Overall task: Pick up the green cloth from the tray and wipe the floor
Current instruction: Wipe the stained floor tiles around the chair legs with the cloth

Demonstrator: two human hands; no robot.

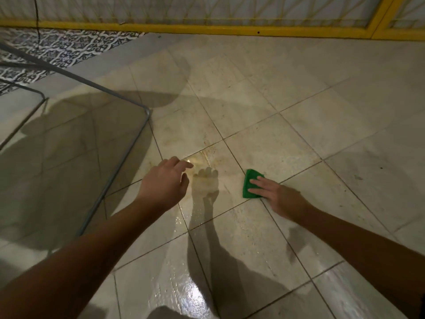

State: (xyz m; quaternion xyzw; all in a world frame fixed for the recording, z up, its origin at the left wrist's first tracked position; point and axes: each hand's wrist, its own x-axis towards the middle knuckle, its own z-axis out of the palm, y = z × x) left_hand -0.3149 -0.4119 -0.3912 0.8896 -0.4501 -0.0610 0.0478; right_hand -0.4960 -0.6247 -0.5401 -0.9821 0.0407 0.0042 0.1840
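We have the green cloth flat on the floor, under the straight fingers of our right hand, which press it down so it rubs the tile instead of bunching. Our left hand hovers beside it, fingers relaxed and holding nothing, probably for balance. A yellowish stain lies just beyond those left fingers, so we judge the wiping belongs there next.

A home's tiled porch or patio: beige floor tiles, patterned tiles, a yellow metal gate.
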